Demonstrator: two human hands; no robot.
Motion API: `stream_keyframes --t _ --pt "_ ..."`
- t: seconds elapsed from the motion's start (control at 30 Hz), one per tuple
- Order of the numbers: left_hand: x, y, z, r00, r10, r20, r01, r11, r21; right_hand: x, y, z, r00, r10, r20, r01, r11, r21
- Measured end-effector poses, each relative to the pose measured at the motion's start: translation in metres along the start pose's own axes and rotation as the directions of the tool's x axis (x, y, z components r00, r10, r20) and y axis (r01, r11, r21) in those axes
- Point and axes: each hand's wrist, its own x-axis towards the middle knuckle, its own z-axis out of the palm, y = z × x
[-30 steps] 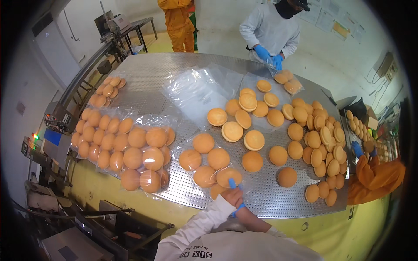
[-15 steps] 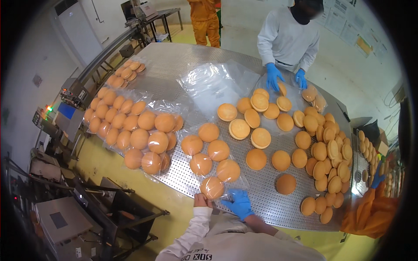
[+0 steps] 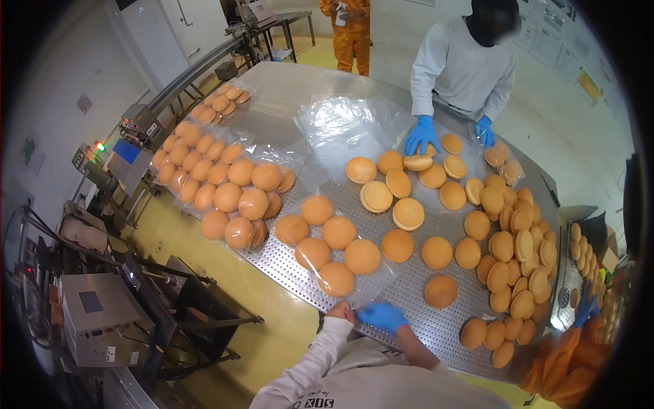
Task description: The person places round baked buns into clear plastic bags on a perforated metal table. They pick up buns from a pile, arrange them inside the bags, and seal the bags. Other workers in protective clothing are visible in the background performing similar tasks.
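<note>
Close in front of me at the table's near edge, my left hand (image 3: 342, 311) is bare, with its fingers curled closed. Beside it, my right hand (image 3: 381, 317) wears a blue glove, its fingers drawn together toward the left hand. Whether either one pinches the thin clear film cannot be made out. Just beyond them lies a clear plastic bag (image 3: 383, 277) with several round golden buns (image 3: 336, 280) laid flat in rows. To its left are more bagged buns (image 3: 226, 197), stacked in layers. Loose buns (image 3: 437, 253) lie to the right of the bag.
A large perforated metal table (image 3: 286, 255) carries everything. Empty clear bags (image 3: 344, 133) lie at its middle back. Across it, a person (image 3: 463, 68) in blue gloves handles buns. A heap of buns (image 3: 518, 252) stands right, near an orange-sleeved person (image 3: 572, 361). Machinery (image 3: 102, 310) stands left.
The nearest bun, which was at my left hand, now lies farther up in the bag, away from both hands. The person opposite has lowered a hand onto the buns.
</note>
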Motion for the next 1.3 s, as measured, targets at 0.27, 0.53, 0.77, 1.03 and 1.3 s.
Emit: stream_keyframes --t 0.27,0.53,0.77,1.03,1.3 --pt "-0.013 0.05 0.03 0.638 0.474 0.606 -0.405 0.877 -0.259 -0.008 0.104 0.004 0.871 0.238 -0.43 0.103 0.767 0.633" --pt "0.079 -0.017 -0.082 0.783 0.246 0.572 -0.559 0.683 0.471 0.133 -0.046 -0.111 0.86 -0.039 -0.509 0.081 0.995 0.061" --pt "0.174 -0.062 -0.113 0.857 0.223 0.463 -0.481 0.669 0.567 0.332 -0.177 -0.196 0.678 -0.12 -0.725 0.41 0.88 0.238" --pt "0.195 -0.079 -0.113 0.851 0.192 0.489 -0.472 0.686 0.553 0.393 -0.143 -0.221 0.686 -0.051 -0.725 -0.16 0.963 -0.219" --pt "0.203 -0.078 -0.117 0.84 0.195 0.506 -0.469 0.729 0.498 0.236 -0.162 -0.31 0.405 -0.214 -0.889 0.115 0.976 -0.183"
